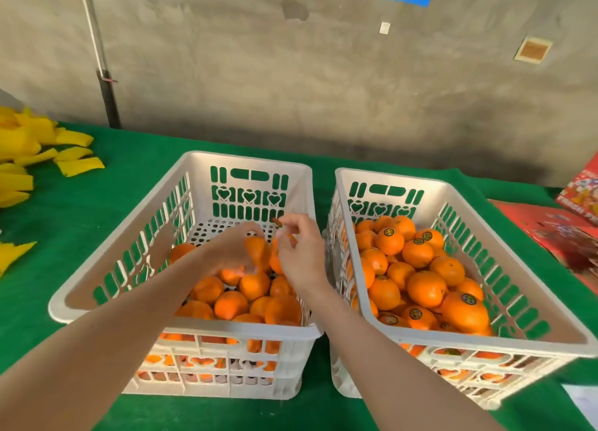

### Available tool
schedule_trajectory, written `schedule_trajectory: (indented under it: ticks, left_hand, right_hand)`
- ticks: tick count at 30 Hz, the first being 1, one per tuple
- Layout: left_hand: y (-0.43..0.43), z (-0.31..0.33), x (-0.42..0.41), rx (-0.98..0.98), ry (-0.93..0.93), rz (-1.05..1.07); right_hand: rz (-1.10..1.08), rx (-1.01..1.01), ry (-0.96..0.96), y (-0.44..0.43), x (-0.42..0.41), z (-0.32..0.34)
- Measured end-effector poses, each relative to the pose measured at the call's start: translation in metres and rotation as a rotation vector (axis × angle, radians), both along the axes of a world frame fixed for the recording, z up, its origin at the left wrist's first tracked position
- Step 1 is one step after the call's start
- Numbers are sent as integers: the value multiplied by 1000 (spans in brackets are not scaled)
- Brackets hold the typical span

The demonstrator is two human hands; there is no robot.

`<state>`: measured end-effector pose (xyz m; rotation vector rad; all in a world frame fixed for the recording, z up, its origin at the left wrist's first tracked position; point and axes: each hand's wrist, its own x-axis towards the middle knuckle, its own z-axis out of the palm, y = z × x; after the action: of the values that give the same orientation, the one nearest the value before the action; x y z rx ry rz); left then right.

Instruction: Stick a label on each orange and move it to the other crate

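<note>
Both hands were over the left crate [233, 330], one with an orange, one with a label.

Head view: the left hand [231, 252] gripped an orange [257, 251] above the left crate's pile of bare oranges [229, 304]. The right hand [302, 256], near that crate's right wall, pinched a small dark label [277, 223] just above the held fruit. The right crate [453, 335], just right of the left crate on the green bench [64, 210], held labelled oranges [417, 252]. Yellow pieces [19, 146] lay well left of it.

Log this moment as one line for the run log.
step: labelling | left hand: holds orange over left crate | right hand: pinches label | right crate: labelled oranges inside
</note>
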<state>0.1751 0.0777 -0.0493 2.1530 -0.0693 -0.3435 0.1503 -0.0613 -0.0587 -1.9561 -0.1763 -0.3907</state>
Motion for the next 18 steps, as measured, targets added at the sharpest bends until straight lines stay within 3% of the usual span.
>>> schedule_trajectory:
  ticks: [4, 8, 11, 15, 18]
  left_hand:
    - [10, 8, -18, -286, -155, 32]
    - [7, 13, -51, -590, -212, -20]
    - [-7, 19, -71, -756, -188, -52]
    - [-32, 29, -92, -1034, 42, -83]
    - [-55, 36, -107, -992, 67, -51]
  right_hand:
    - [15, 250, 170, -8, -6, 9]
    - [215, 512, 316, -16, -31, 19]
    - [306, 526, 281, -28, -54, 30]
    - [299, 474, 225, -53, -80, 42]
    - [257, 362, 156, -69, -98, 49]
